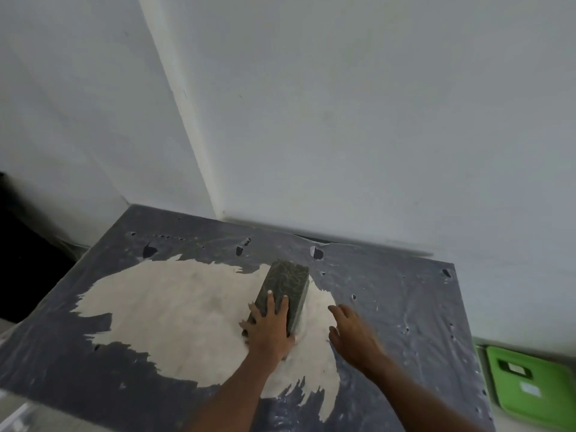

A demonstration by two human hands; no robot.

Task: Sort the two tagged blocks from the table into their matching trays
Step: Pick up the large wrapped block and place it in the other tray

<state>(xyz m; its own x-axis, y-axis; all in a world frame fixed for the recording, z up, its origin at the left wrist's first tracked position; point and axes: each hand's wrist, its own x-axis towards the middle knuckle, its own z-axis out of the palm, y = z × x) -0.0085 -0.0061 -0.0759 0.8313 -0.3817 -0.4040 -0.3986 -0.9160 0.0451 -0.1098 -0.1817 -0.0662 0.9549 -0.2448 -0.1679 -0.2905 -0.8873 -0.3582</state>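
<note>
Left hand (269,328) lies flat, fingers spread over the near end of the block (282,294); not clamped. Block sits mid-surface (405,307) on the sand patch (174,313). Right hand (352,332) is open, just beside it at 3 o'clock, apart. Advice: bring the right hand onto the far side, lift with both. Long axis runs 7 to 1 o'clock, far end pointing at the wall.

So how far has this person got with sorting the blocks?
Nothing looks sorted yet. In hand: the left hand lies on the dark green block, which rests in pale sand on the table; the right hand hovers open beside it. Left: lift this block and carry it to a tray, perhaps the green tray at the right edge. No second block is in view.
</note>
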